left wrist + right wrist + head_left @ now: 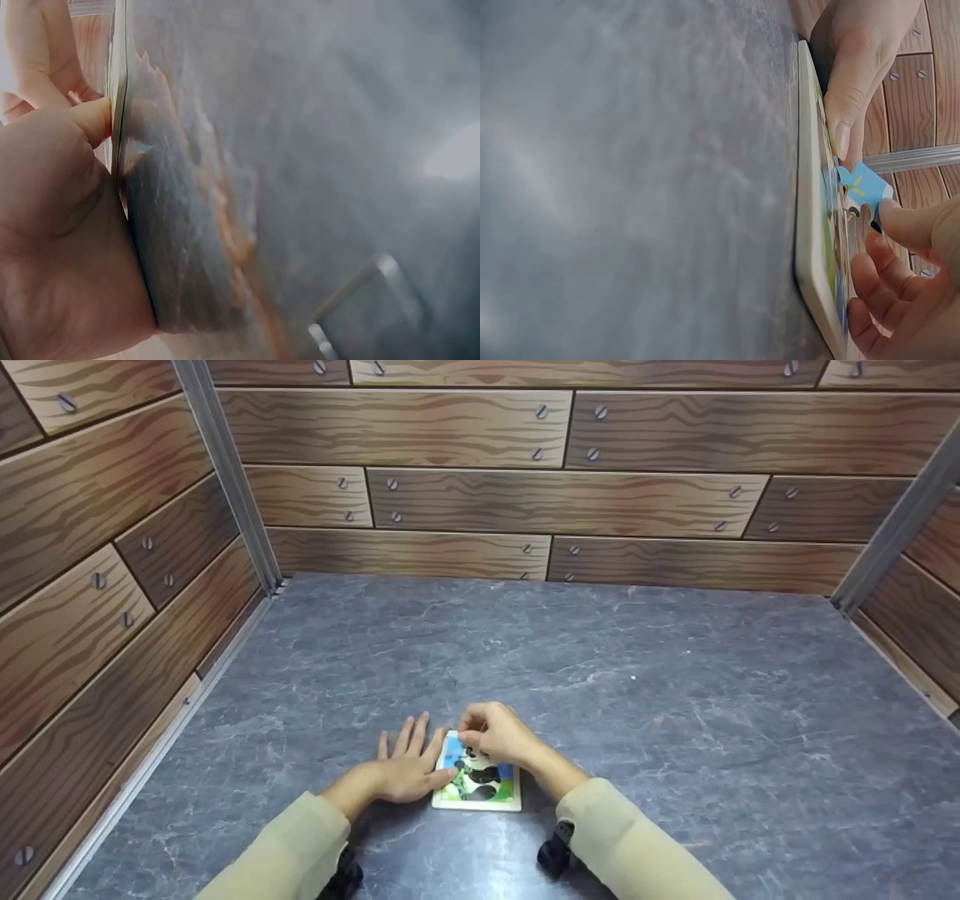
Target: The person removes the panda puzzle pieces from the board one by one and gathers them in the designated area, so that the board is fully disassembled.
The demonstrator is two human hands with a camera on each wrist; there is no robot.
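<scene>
A small panda jigsaw puzzle (484, 793) in a pale tray lies on the table, near its front. My left hand (405, 776) rests beside it with fingers spread, its thumb over the puzzle's left edge. Between thumb and fingers of my right hand (501, 733) is a blue puzzle piece (864, 185) with a yellow mark. That piece is tilted up at the puzzle's surface, near the top left corner, as the right wrist view shows. In the left wrist view, the tray's edge (118, 97) appears side-on against the left thumb.
The grey marbled tabletop (525, 645) stretches out around the puzzle. Wood-plank-patterned walls (465, 431) enclose it at the back and both sides, with metal posts (232, 472) in the corners. A dark wrist device (555, 851) hangs below the right sleeve.
</scene>
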